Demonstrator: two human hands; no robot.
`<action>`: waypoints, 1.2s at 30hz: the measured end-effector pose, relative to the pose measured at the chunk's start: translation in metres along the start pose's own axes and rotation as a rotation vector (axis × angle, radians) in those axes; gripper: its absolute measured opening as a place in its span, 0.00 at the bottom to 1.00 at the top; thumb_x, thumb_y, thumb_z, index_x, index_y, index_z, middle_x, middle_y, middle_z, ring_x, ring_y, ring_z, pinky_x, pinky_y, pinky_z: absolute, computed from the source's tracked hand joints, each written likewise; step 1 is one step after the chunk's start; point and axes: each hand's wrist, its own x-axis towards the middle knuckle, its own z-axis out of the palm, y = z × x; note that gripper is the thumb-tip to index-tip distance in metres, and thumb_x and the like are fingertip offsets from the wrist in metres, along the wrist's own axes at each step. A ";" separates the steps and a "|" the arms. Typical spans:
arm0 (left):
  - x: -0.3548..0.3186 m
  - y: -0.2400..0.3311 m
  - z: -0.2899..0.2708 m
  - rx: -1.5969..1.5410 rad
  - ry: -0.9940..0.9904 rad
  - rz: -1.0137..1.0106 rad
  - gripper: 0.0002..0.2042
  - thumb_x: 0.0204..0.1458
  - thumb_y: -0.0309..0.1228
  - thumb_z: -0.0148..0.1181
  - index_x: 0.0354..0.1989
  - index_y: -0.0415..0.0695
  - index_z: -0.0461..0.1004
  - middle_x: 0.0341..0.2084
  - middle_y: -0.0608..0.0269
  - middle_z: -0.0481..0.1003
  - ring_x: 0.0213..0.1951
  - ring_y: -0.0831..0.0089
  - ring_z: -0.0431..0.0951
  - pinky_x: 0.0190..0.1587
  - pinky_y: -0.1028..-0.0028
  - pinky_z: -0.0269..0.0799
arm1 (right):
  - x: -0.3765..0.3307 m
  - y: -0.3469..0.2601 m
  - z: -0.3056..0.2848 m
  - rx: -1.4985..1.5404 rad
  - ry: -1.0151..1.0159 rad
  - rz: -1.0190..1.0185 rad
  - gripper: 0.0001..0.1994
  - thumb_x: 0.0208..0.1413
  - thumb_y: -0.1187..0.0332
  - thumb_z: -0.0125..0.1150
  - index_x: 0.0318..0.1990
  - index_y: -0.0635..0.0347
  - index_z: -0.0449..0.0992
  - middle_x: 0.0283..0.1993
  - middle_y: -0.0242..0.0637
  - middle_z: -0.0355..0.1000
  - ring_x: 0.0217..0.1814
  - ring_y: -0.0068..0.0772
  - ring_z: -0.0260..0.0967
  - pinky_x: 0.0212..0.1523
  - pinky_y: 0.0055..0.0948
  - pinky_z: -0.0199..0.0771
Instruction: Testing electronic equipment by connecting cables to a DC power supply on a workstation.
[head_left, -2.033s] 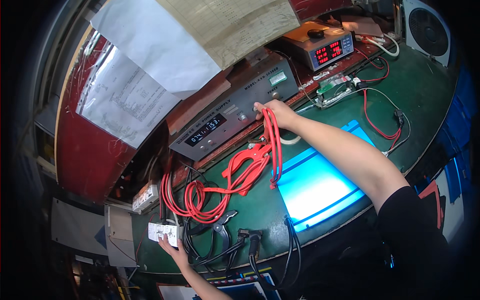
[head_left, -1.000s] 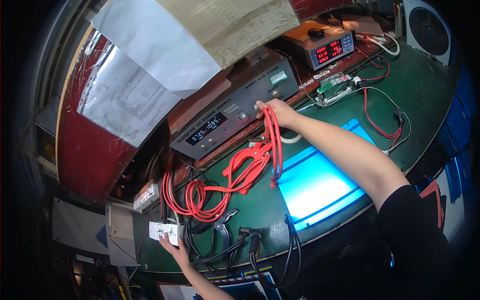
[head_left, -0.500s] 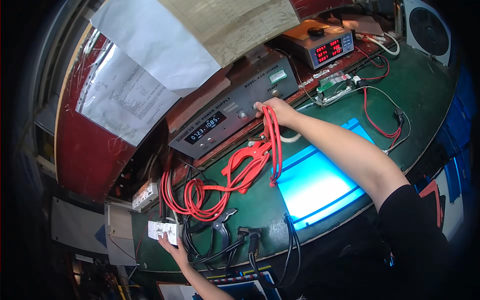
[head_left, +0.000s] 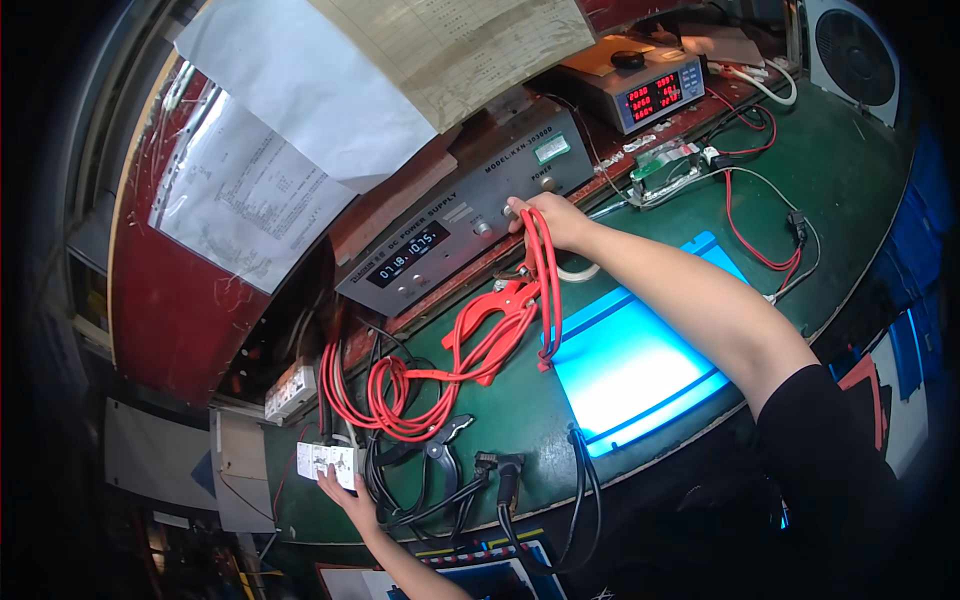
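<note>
My right hand [head_left: 555,222] is closed at the front of the grey power supply [head_left: 450,225]. Its fingertips are at a small knob on the panel, and a doubled red cable [head_left: 548,290] hangs from the curled fingers; exactly how the fingers grip it is hidden. Red clamps [head_left: 490,325] and coiled red leads [head_left: 400,395] lie below on the green bench. At the bench's left end, my left hand [head_left: 348,495] has its thumb and fingers around the near edge of a white block with dark markings [head_left: 325,465], apparently a power strip.
Under my right forearm lies a shiny blue panel [head_left: 640,360]. Black cables with a black clamp [head_left: 437,450] and a connector [head_left: 508,480] lie near the front edge. A meter with red digits [head_left: 655,95], a green circuit board [head_left: 665,170] and a fan [head_left: 855,60] stand farther right. Papers [head_left: 300,90] hang above.
Digits on the power supply and on the red-digit meter have changed. Both hands keep their places, and the view has shifted very slightly.
</note>
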 end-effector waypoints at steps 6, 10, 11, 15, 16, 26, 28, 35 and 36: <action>0.000 -0.002 0.000 0.009 0.001 0.005 0.31 0.60 0.41 0.59 0.69 0.44 0.59 0.74 0.42 0.47 0.75 0.42 0.41 0.73 0.47 0.37 | 0.007 0.011 -0.001 -0.041 -0.017 -0.046 0.30 0.69 0.46 0.47 0.37 0.71 0.78 0.20 0.38 0.75 0.23 0.29 0.74 0.31 0.29 0.73; -0.002 -0.001 0.001 0.003 0.008 -0.005 0.31 0.61 0.42 0.59 0.69 0.44 0.59 0.74 0.42 0.47 0.75 0.42 0.41 0.73 0.47 0.38 | 0.005 0.008 -0.001 -0.036 -0.035 -0.039 0.29 0.70 0.47 0.47 0.37 0.71 0.78 0.20 0.38 0.75 0.22 0.30 0.75 0.31 0.29 0.73; -0.002 -0.001 0.000 0.005 0.007 -0.007 0.31 0.61 0.42 0.59 0.69 0.44 0.59 0.74 0.42 0.47 0.75 0.42 0.41 0.73 0.47 0.38 | 0.004 0.007 0.001 -0.032 -0.034 -0.034 0.29 0.70 0.47 0.47 0.37 0.71 0.78 0.20 0.38 0.75 0.22 0.30 0.75 0.31 0.29 0.73; 0.000 0.001 0.002 0.002 0.006 0.015 0.30 0.61 0.42 0.59 0.69 0.44 0.60 0.74 0.41 0.47 0.75 0.42 0.41 0.73 0.47 0.38 | 0.007 0.010 -0.004 -0.062 -0.030 -0.031 0.29 0.69 0.47 0.48 0.37 0.71 0.78 0.20 0.38 0.75 0.23 0.29 0.75 0.31 0.28 0.74; 0.000 0.001 0.003 0.007 0.006 0.011 0.30 0.61 0.42 0.59 0.69 0.44 0.60 0.74 0.41 0.47 0.75 0.42 0.41 0.73 0.47 0.38 | 0.007 0.011 -0.003 -0.061 -0.031 -0.030 0.29 0.69 0.47 0.48 0.37 0.71 0.78 0.20 0.38 0.75 0.23 0.29 0.75 0.31 0.28 0.74; 0.001 -0.002 0.002 0.001 0.009 0.016 0.30 0.61 0.41 0.58 0.69 0.44 0.60 0.74 0.42 0.47 0.75 0.42 0.41 0.73 0.47 0.38 | 0.011 0.012 -0.002 -0.059 -0.012 -0.039 0.30 0.70 0.46 0.46 0.35 0.70 0.79 0.20 0.37 0.75 0.23 0.29 0.74 0.32 0.28 0.74; -0.001 -0.002 0.002 0.003 0.014 0.011 0.30 0.61 0.41 0.59 0.69 0.44 0.60 0.74 0.41 0.47 0.75 0.42 0.42 0.73 0.47 0.38 | 0.010 0.014 -0.001 -0.048 -0.019 -0.027 0.30 0.70 0.46 0.45 0.35 0.70 0.79 0.20 0.37 0.75 0.23 0.29 0.74 0.32 0.28 0.74; 0.000 0.000 0.002 0.005 0.011 0.024 0.30 0.60 0.40 0.59 0.69 0.44 0.60 0.73 0.40 0.48 0.74 0.42 0.43 0.73 0.48 0.39 | 0.008 0.013 -0.003 -0.066 -0.019 -0.039 0.30 0.71 0.47 0.44 0.35 0.70 0.78 0.20 0.37 0.75 0.23 0.28 0.74 0.31 0.28 0.74; 0.000 0.000 0.002 0.009 0.011 0.018 0.30 0.60 0.40 0.59 0.69 0.44 0.60 0.73 0.40 0.48 0.74 0.42 0.43 0.73 0.48 0.39 | 0.009 0.012 -0.002 -0.075 -0.021 -0.042 0.30 0.71 0.47 0.44 0.35 0.70 0.78 0.19 0.37 0.75 0.23 0.28 0.74 0.31 0.28 0.74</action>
